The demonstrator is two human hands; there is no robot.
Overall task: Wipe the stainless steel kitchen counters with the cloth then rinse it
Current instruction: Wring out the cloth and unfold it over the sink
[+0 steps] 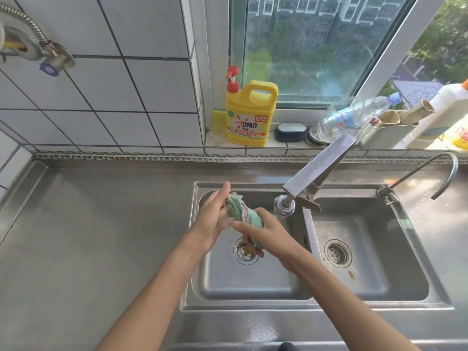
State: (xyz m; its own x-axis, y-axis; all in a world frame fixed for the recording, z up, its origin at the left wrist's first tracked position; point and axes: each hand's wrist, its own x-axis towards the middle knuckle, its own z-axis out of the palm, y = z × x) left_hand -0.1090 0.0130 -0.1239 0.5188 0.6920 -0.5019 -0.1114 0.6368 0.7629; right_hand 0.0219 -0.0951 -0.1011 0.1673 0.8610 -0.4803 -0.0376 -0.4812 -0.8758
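Both arms reached over the left basin (220, 282). My left hand (211, 219) and right hand (263, 231) each gripped an end of the twisted cloth (243, 211), fingers curled round it above the drain (246, 253).

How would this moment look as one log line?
stage: wringing | both hands grip cloth | left hand | right hand | over left basin

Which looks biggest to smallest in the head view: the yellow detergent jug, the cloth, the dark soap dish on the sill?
1. yellow detergent jug
2. cloth, partly hidden by both hands and nearer the camera
3. dark soap dish
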